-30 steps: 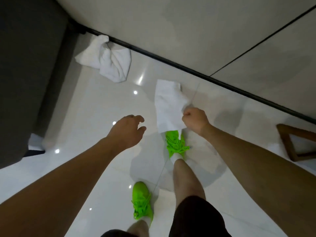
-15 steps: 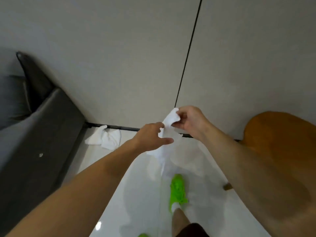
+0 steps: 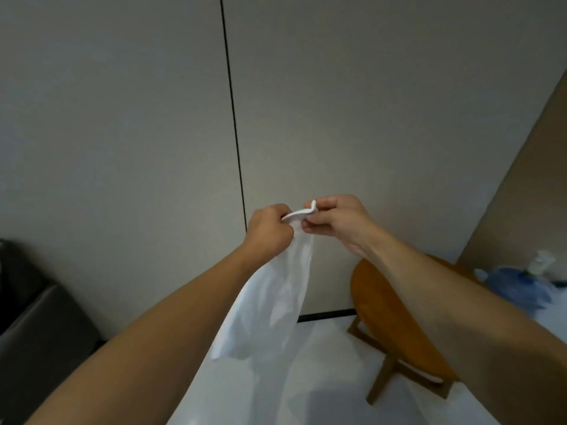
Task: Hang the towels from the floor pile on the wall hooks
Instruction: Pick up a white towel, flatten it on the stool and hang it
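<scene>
Both hands pinched the towel [image 3: 270, 302] by its top edge, left hand [image 3: 268, 230] and right hand [image 3: 334, 222] close together before the wall [image 3: 122, 133]. It hung limp and light, best held by that edge. A stool [image 3: 395, 317] crowded the right; no hook showed.

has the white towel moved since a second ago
Yes: the white towel has risen from near the floor, by the black baseboard, to hang above it against the wall, held by both hands.

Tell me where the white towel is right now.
Head view, centre: the white towel hangs from the left hand and right hand, left of the wooden stool.
</scene>
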